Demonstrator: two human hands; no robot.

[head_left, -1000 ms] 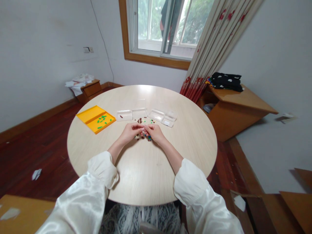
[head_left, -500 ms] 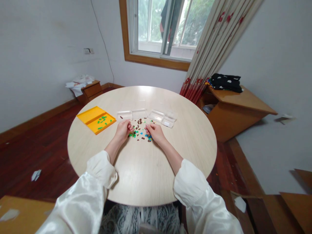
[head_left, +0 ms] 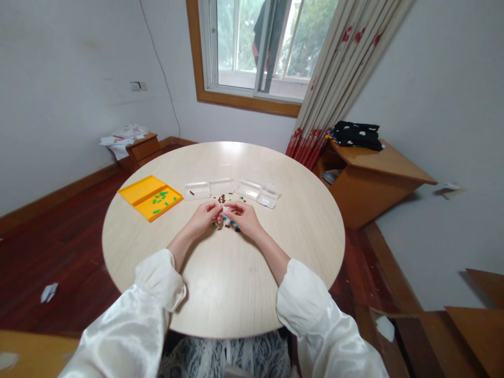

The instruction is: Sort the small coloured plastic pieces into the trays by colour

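**Left hand [head_left: 207, 216] comes back beside right hand [head_left: 246, 218] over a scatter of small pieces [head_left: 222, 199]**

Seen from the wearer's head, both hands meet at the middle of the view. The left hand is curled, its thumb brought in toward the index finger. The right hand is bent over opposite it, fingers reaching inward. Something pale seems to show between the fingertips, but it is too small to tell whether either hand grips a piece.

Half a second ago the hands were apart, with the left hand off to the side and the pieces uncovered between them. Now the fingertips are close together and much of that scatter is hidden. This suggests the left hand has rejoined the right for close, two-handed work, perhaps on one tiny part.

The small pieces lie on the round, pale counter [head_left: 224, 283]: a brown cluster just beyond the fingertips, with blue, green and brown bits showing beneath and between the hands.

Farther out, beyond the hands, two clear boxes [head_left: 249, 188] lie open side by side; the left one holds a single dark piece. To the left, a yellow case [head_left: 144, 189] lies open flat, with green pieces [head_left: 163, 194] spread in its nearer half. These containers appear unchanged, though the whole view has shifted slightly. Past the counter are a window [head_left: 232, 47] and a curtain [head_left: 338, 68] with red flowers.
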